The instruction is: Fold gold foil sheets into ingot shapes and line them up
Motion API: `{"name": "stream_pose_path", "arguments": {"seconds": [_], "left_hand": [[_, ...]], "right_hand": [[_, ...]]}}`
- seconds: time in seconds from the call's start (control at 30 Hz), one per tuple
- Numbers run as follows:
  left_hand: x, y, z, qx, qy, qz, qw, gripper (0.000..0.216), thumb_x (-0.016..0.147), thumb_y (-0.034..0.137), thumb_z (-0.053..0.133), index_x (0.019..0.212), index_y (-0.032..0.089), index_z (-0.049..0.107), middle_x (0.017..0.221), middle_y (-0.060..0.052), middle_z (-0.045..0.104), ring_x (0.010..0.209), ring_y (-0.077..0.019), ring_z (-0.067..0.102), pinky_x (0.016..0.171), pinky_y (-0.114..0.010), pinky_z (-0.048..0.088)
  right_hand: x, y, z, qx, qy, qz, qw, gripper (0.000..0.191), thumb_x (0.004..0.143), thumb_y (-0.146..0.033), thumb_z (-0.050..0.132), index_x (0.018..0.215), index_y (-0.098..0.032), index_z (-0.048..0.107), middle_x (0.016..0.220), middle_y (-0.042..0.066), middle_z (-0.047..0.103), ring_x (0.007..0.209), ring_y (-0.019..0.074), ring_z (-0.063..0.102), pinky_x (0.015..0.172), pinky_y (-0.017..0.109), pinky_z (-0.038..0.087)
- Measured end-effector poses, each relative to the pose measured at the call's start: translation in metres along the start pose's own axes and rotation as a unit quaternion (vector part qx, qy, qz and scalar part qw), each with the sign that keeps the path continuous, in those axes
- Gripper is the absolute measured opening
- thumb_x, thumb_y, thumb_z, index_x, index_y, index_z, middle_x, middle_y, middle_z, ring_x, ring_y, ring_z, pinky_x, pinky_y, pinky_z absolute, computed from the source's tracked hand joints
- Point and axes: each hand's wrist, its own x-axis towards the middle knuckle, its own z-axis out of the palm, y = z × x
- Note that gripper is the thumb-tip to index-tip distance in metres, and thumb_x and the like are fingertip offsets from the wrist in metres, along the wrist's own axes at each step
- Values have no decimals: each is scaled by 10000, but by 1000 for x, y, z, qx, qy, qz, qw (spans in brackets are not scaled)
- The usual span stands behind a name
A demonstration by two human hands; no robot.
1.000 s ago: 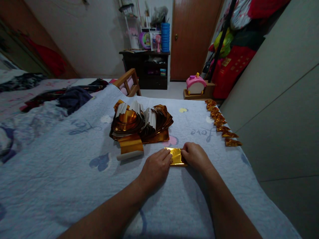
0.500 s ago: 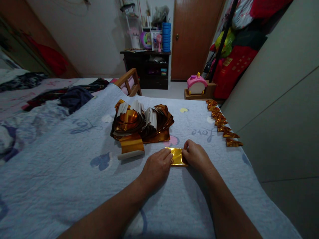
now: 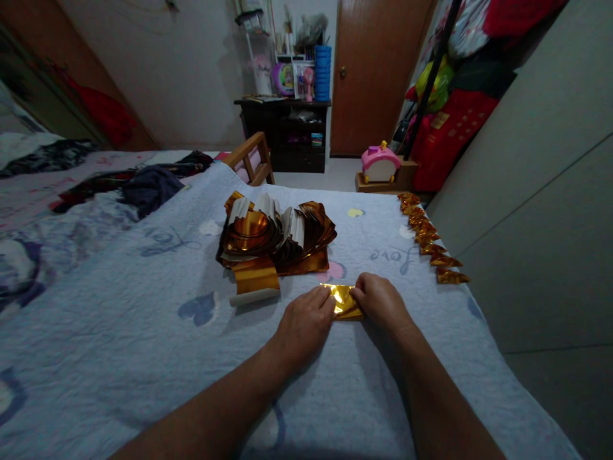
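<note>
A small folded piece of shiny gold foil paper lies on the bed between my two hands. My left hand grips its left end, with the fingers closed over it. At the opposite end, my right hand pinches the edge between thumb and fingers. Beyond my left hand sits a loose pile of gold foil sheets, curled and fanned with white backs showing. One sheet hangs out of the pile toward me. Along the bed's right edge runs a row of several folded gold foil pieces.
The pale blue patterned bedspread covers the surface under my hands. Dark clothes lie to the left. A wooden rail stands past the far edge, with a dark cabinet behind. A pink toy and a white wardrobe are on the right.
The view has shifted slightly, so everything sits a little further right. Both hands keep hold of the foil paper, whose surface now looks more creased near my right fingers.
</note>
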Motion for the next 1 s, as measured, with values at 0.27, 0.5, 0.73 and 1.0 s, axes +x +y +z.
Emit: {"name": "stream_pose_path", "arguments": {"seconds": [0.27,0.5,0.73,1.0], "left_hand": [[1,0,-8,-19,-16,-16,1000,208,943,196,589,1146,181,634,1219,-104,683,1131,-271,641,956,-443,562],[2,-8,-8,-109,-8,-35,993,243,945,216,600,1185,200,641,1254,-87,678,1173,-262,609,1002,-447,508],[-2,-31,2,-200,-30,-8,979,300,958,155,566,1250,212,608,1382,-86,615,1293,-240,530,1121,-450,417],[-7,-37,-5,-203,-79,2,976,379,989,193,509,1361,258,543,1481,-83,533,1398,-239,438,1164,-474,366]], "right_hand": [[-11,-8,4,-48,40,-194,979,190,929,-94,515,866,-169,678,924,83,669,849,189,578,726,285,377],[-15,-16,14,-53,47,-217,974,126,932,-180,522,919,-152,644,933,99,636,893,232,560,798,336,394],[-24,-22,17,-78,70,-198,975,215,895,-361,616,986,-165,609,1018,116,626,954,283,544,813,383,399],[-24,-22,24,-79,103,-187,974,417,817,-551,718,970,-183,594,1014,104,630,959,295,552,782,386,395]]}}
